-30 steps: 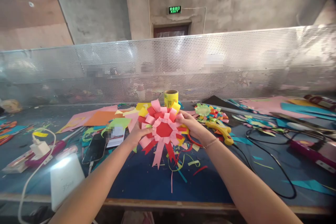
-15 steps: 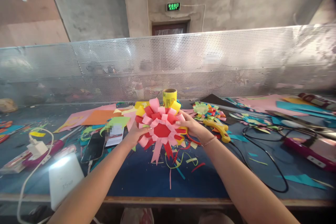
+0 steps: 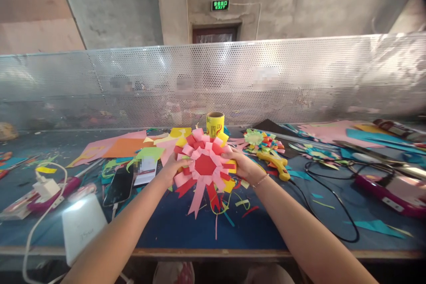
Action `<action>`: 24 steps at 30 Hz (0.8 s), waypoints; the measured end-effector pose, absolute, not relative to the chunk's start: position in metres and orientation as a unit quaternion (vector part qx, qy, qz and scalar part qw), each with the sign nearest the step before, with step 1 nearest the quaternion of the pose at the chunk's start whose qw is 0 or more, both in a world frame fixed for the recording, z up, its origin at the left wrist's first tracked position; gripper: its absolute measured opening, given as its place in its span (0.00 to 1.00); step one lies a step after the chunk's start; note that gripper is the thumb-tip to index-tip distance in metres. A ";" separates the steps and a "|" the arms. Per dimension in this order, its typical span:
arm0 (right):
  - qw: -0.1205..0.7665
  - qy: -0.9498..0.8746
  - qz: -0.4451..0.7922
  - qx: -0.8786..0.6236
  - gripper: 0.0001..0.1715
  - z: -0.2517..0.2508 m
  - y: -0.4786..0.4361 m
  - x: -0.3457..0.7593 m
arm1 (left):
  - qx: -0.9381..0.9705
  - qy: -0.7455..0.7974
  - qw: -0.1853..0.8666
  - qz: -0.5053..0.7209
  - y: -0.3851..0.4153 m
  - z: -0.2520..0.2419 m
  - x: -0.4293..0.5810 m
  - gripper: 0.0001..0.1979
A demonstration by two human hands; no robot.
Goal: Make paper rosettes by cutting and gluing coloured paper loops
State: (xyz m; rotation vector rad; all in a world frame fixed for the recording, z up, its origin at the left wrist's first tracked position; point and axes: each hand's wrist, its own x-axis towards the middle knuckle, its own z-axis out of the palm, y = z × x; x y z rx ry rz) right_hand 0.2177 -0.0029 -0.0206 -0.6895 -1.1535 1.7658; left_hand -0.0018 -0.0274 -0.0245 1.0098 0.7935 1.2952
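Tipped since half a second ago, one paper rosette (image 3: 205, 165) now faces me more squarely, and its long pink tail (image 3: 197, 195) has swung lower and a touch toward seven o'clock. Two hands have it, one on each side: my left hand (image 3: 171, 168) pinches the rim at nine o'clock, my right hand (image 3: 244, 166) at three, each grip with its thumb in front; the fingers behind are hidden from me. One red tail (image 3: 212, 191) hangs beside the pink one, between five and six. I hold the rosette over the near middle of the bench (image 3: 163, 230); whether its tail tips touch, I cannot tell.

Just behind, between twelve and one, stands one yellow roll (image 3: 216, 125). Near my right grip, at three, lies one yellow glue gun (image 3: 278, 165); at two, one green-centred paper flower (image 3: 254, 137). One phone (image 3: 119, 186) lies between eight and nine, one white box (image 3: 84, 226) at eight. Well apart, one exit sign (image 3: 220, 5) glows at twelve.
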 end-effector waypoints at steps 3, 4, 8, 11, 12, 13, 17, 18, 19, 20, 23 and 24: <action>0.437 -0.490 0.690 -0.305 0.17 -0.018 -0.001 0.221 | 0.456 0.349 0.618 0.537 -0.028 -0.018 -0.004 0.24; 0.431 -0.503 0.683 -0.308 0.17 -0.018 0.000 0.223 | 0.457 0.351 0.622 0.530 -0.028 -0.017 -0.004 0.24; 0.402 -0.534 0.675 -0.313 0.20 -0.020 0.005 0.228 | 0.446 0.351 0.648 0.509 -0.026 -0.019 -0.005 0.23; 0.386 -0.528 0.687 -0.319 0.21 -0.020 0.006 0.231 | 0.420 0.348 0.671 0.502 -0.025 -0.021 -0.004 0.22; 0.386 -0.522 0.691 -0.317 0.21 -0.021 0.006 0.231 | 0.409 0.350 0.680 0.498 -0.025 -0.021 -0.004 0.21; 0.388 -0.514 0.697 -0.315 0.21 -0.021 0.006 0.232 | 0.397 0.356 0.688 0.492 -0.024 -0.020 -0.004 0.19; 0.367 -0.476 0.740 -0.301 0.16 -0.025 0.010 0.236 | 0.339 0.400 0.707 0.475 -0.023 -0.019 -0.007 0.11; 0.352 -0.467 0.755 -0.296 0.16 -0.026 0.012 0.237 | 0.327 0.404 0.707 0.480 -0.022 -0.020 -0.008 0.10; 0.339 -0.460 0.767 -0.291 0.16 -0.027 0.013 0.239 | 0.317 0.403 0.706 0.488 -0.020 -0.020 -0.010 0.09; 0.334 -0.455 0.775 -0.284 0.16 -0.028 0.015 0.240 | 0.310 0.398 0.707 0.496 -0.019 -0.021 -0.011 0.09; 0.346 -0.462 0.771 -0.269 0.19 -0.026 0.017 0.241 | 0.301 0.389 0.715 0.497 -0.015 -0.024 -0.015 0.10; 0.344 -0.472 0.766 -0.270 0.20 -0.026 0.017 0.241 | 0.301 0.390 0.718 0.491 -0.014 -0.025 -0.015 0.11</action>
